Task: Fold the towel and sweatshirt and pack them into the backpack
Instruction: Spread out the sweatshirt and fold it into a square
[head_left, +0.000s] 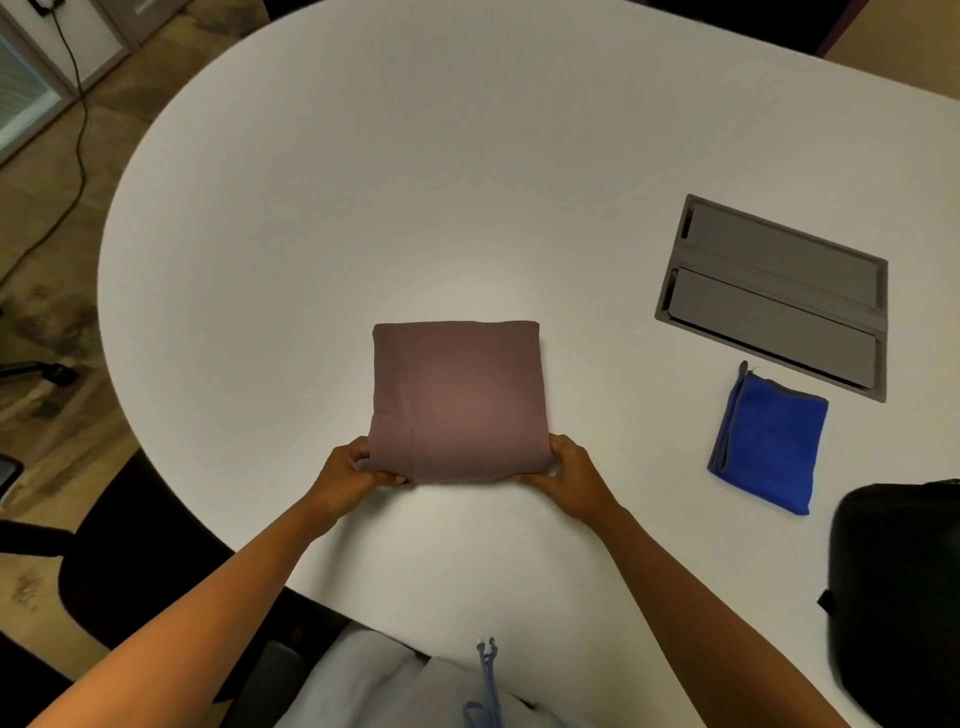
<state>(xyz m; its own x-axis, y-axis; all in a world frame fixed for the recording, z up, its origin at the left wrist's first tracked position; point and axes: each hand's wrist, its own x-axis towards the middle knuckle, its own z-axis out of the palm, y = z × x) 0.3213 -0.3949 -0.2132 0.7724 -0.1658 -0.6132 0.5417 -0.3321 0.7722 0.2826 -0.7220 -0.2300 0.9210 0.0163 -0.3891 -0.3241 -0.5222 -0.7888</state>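
Note:
A mauve sweatshirt (457, 395), folded into a thick square, lies in the middle of the white table (363, 182). My left hand (353, 467) grips its near left corner, thumb under the near edge. At the near right corner my right hand (569, 473) grips it the same way. The blue towel (769, 447) lies folded flat to the right, apart from both hands. A black backpack (898, 587) sits at the table's right near edge, partly cut off by the frame.
A grey recessed cable hatch (774, 296) is set into the table behind the towel. A black chair (130, 561) stands at the lower left beside the table edge. A cable (78, 156) runs across the floor at far left.

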